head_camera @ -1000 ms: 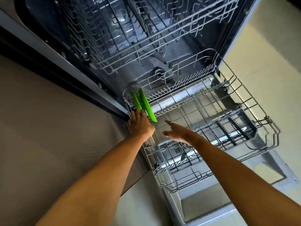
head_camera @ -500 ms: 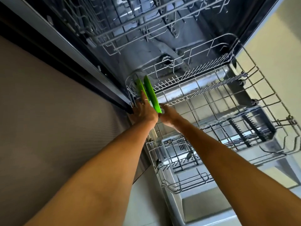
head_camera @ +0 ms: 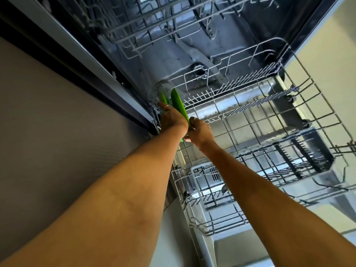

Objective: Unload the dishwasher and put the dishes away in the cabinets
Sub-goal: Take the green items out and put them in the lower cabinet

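Note:
Two green plates stand on edge in the far left corner of the pulled-out lower rack (head_camera: 269,122). My left hand (head_camera: 172,120) reaches between them, its fingers curled over the edge of the left green plate (head_camera: 163,98), which it mostly hides. My right hand (head_camera: 200,132) grips the near edge of the right green plate (head_camera: 178,102), fingers over the rim and thumb underneath. The two hands touch side by side.
The upper rack (head_camera: 154,26) hangs above inside the dishwasher tub. Rows of dark tines (head_camera: 300,151) stand in the lower rack at the right. The open dishwasher door (head_camera: 231,251) lies below the rack. A grey cabinet front (head_camera: 57,122) runs along the left.
My right hand has moved left from above the rack and taken hold of the right green plate. My left hand has pushed further in over the left plate.

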`<action>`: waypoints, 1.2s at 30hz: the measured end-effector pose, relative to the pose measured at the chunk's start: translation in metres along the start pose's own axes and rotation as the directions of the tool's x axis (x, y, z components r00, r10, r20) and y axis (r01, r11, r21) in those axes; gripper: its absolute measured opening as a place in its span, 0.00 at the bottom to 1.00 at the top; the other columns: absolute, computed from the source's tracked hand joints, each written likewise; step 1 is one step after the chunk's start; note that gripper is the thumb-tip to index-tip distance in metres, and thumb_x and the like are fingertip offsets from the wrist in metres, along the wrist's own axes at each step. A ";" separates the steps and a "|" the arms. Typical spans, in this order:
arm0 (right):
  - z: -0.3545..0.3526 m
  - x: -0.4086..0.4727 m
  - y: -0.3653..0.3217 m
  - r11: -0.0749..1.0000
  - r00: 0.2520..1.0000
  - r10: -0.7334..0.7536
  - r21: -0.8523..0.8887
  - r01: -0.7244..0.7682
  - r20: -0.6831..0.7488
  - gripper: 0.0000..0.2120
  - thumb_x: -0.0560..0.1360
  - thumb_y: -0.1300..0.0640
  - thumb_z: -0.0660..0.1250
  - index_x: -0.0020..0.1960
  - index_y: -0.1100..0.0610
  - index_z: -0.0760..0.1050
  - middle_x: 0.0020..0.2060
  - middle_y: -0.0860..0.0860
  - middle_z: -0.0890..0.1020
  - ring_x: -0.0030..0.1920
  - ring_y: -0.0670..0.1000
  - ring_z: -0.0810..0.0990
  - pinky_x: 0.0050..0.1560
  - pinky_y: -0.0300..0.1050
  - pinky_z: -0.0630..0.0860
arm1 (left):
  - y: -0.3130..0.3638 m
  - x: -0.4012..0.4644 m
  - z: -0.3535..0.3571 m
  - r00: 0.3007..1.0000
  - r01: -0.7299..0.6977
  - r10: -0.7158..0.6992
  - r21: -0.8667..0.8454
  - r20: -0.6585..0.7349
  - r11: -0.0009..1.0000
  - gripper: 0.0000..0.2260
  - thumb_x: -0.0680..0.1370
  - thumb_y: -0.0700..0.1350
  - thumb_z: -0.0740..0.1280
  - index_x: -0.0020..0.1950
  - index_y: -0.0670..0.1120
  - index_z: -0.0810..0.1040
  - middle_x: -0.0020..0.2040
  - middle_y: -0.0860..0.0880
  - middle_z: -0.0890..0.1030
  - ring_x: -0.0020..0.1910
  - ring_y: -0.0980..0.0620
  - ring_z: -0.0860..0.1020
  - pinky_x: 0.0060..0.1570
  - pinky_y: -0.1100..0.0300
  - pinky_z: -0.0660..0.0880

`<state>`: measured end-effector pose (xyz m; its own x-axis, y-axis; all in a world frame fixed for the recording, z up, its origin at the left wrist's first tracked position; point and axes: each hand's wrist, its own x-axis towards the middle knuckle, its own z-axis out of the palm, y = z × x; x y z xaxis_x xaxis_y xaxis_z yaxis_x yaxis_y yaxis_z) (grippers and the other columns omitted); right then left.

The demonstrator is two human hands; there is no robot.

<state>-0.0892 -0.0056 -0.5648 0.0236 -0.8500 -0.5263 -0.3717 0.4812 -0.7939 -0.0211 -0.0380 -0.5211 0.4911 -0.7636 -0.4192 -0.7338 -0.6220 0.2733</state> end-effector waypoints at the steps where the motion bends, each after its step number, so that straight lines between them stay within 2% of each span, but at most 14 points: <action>1: -0.001 -0.006 -0.001 1.000 1.000 -0.008 0.015 0.007 0.008 0.08 0.76 0.68 0.61 0.53 0.62 0.76 0.48 0.61 0.83 0.47 0.60 0.83 0.50 0.59 0.80 | 0.001 -0.003 -0.001 1.000 0.011 -0.011 -0.024 -0.011 1.000 0.31 0.81 0.38 0.60 0.77 0.39 0.44 0.66 0.38 0.73 0.60 0.41 0.76 0.53 0.55 0.74; 7: -0.038 -0.062 -0.013 0.993 0.987 -0.120 0.031 0.117 0.111 0.07 0.79 0.66 0.60 0.56 0.64 0.73 0.49 0.63 0.81 0.46 0.60 0.83 0.49 0.57 0.81 | -0.001 -0.018 -0.018 0.998 -0.009 0.009 0.012 -0.058 1.000 0.23 0.81 0.37 0.58 0.74 0.37 0.55 0.65 0.35 0.73 0.62 0.37 0.74 0.58 0.49 0.72; 9: -0.061 -0.084 -0.011 0.992 0.988 -0.117 0.057 0.112 0.098 0.12 0.79 0.65 0.60 0.62 0.65 0.72 0.53 0.65 0.79 0.48 0.63 0.82 0.49 0.54 0.81 | 0.007 -0.028 -0.027 0.994 -0.080 0.085 0.070 -0.069 0.994 0.18 0.81 0.38 0.56 0.70 0.37 0.60 0.63 0.35 0.74 0.61 0.36 0.74 0.57 0.47 0.71; 12: -0.098 -0.108 -0.003 0.987 0.987 -0.160 0.019 0.159 0.033 0.12 0.78 0.66 0.61 0.61 0.61 0.74 0.51 0.64 0.81 0.48 0.63 0.82 0.49 0.59 0.79 | 0.030 -0.042 -0.048 0.995 -0.079 0.079 0.004 -0.052 0.997 0.18 0.80 0.40 0.58 0.69 0.39 0.62 0.64 0.36 0.74 0.62 0.37 0.74 0.59 0.48 0.70; 14: -0.129 -0.120 0.002 0.973 0.978 -0.204 -0.122 0.198 -0.046 0.11 0.78 0.66 0.60 0.59 0.59 0.75 0.47 0.60 0.82 0.43 0.57 0.83 0.45 0.52 0.81 | 0.055 -0.057 -0.059 0.994 -0.109 0.110 -0.029 0.020 0.994 0.21 0.79 0.39 0.60 0.71 0.38 0.60 0.66 0.36 0.72 0.64 0.37 0.72 0.63 0.47 0.67; 16: -0.160 -0.136 0.007 0.937 0.954 -0.268 -0.267 0.226 -0.133 0.11 0.78 0.65 0.60 0.59 0.60 0.76 0.43 0.53 0.81 0.33 0.45 0.79 0.33 0.35 0.78 | 0.080 -0.078 -0.066 0.981 -0.174 0.175 -0.026 0.079 0.984 0.22 0.79 0.38 0.59 0.71 0.36 0.59 0.67 0.35 0.71 0.66 0.37 0.71 0.63 0.49 0.67; 18: -0.185 -0.157 0.010 0.906 0.919 -0.328 -0.348 0.240 -0.221 0.10 0.78 0.64 0.62 0.57 0.59 0.77 0.41 0.48 0.78 0.31 0.42 0.76 0.33 0.33 0.75 | 0.099 -0.102 -0.068 0.966 -0.233 0.236 -0.034 0.110 0.972 0.20 0.79 0.37 0.59 0.70 0.36 0.61 0.68 0.36 0.70 0.67 0.37 0.70 0.63 0.50 0.67; 19: -0.195 -0.166 0.012 0.885 0.886 -0.382 -0.378 0.271 -0.261 0.08 0.77 0.64 0.65 0.55 0.60 0.78 0.41 0.50 0.80 0.33 0.44 0.77 0.37 0.36 0.78 | 0.105 -0.113 -0.069 0.958 -0.256 0.259 -0.040 0.125 0.966 0.19 0.79 0.37 0.59 0.70 0.37 0.62 0.68 0.36 0.70 0.67 0.37 0.70 0.63 0.50 0.67; 21: -0.210 -0.189 0.021 0.850 0.816 -0.471 -0.418 0.319 -0.335 0.06 0.72 0.67 0.69 0.50 0.63 0.79 0.41 0.54 0.83 0.38 0.46 0.80 0.43 0.30 0.75 | 0.116 -0.135 -0.070 0.941 -0.300 0.307 -0.070 0.141 0.951 0.19 0.78 0.36 0.61 0.69 0.38 0.65 0.69 0.36 0.69 0.66 0.37 0.71 0.62 0.49 0.69; 24: -0.217 -0.228 0.031 0.838 0.745 -0.497 -0.470 0.278 -0.445 0.07 0.68 0.69 0.73 0.46 0.63 0.80 0.39 0.56 0.84 0.36 0.52 0.82 0.39 0.36 0.75 | 0.115 -0.168 -0.078 0.911 -0.377 0.387 -0.094 0.141 0.921 0.19 0.78 0.35 0.61 0.69 0.37 0.66 0.68 0.37 0.69 0.65 0.38 0.72 0.60 0.50 0.71; 26: -0.212 -0.260 0.036 0.840 0.676 -0.504 -0.486 0.240 -0.537 0.08 0.66 0.70 0.74 0.45 0.64 0.80 0.38 0.57 0.84 0.35 0.47 0.79 0.38 0.34 0.73 | 0.102 -0.194 -0.086 0.889 -0.410 0.424 -0.115 0.170 0.905 0.21 0.78 0.35 0.59 0.72 0.37 0.61 0.68 0.36 0.69 0.63 0.38 0.73 0.58 0.49 0.72; 28: -0.204 -0.294 0.037 0.857 0.648 -0.479 -0.476 0.198 -0.592 0.08 0.67 0.69 0.74 0.45 0.64 0.81 0.38 0.56 0.84 0.36 0.45 0.77 0.39 0.29 0.68 | 0.081 -0.218 -0.092 0.885 -0.379 0.419 -0.207 0.204 0.902 0.19 0.78 0.34 0.59 0.69 0.37 0.65 0.65 0.35 0.72 0.59 0.36 0.76 0.53 0.45 0.77; 32: -0.179 -0.361 0.031 0.869 0.640 -0.452 -0.468 0.160 -0.621 0.09 0.65 0.68 0.76 0.45 0.65 0.81 0.37 0.57 0.84 0.35 0.51 0.82 0.39 0.27 0.68 | 0.030 -0.259 -0.106 0.895 -0.204 0.329 -0.380 0.301 0.902 0.16 0.78 0.35 0.60 0.65 0.38 0.67 0.63 0.35 0.73 0.58 0.34 0.76 0.51 0.41 0.78; 36: -0.143 -0.452 0.005 0.843 0.598 -0.517 -0.484 0.234 -0.613 0.07 0.67 0.61 0.75 0.44 0.62 0.82 0.41 0.52 0.84 0.38 0.50 0.84 0.46 0.21 0.69 | -0.026 -0.328 -0.140 0.832 -0.085 0.341 -0.508 0.437 0.857 0.12 0.80 0.36 0.56 0.63 0.39 0.67 0.60 0.37 0.74 0.53 0.36 0.78 0.43 0.41 0.80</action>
<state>-0.2343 0.3504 -0.2871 -0.3621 -0.8882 0.2829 -0.7570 0.1031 -0.6452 -0.0976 0.2039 -0.2694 -0.0470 -0.7717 -0.6342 -0.4323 -0.5567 0.7094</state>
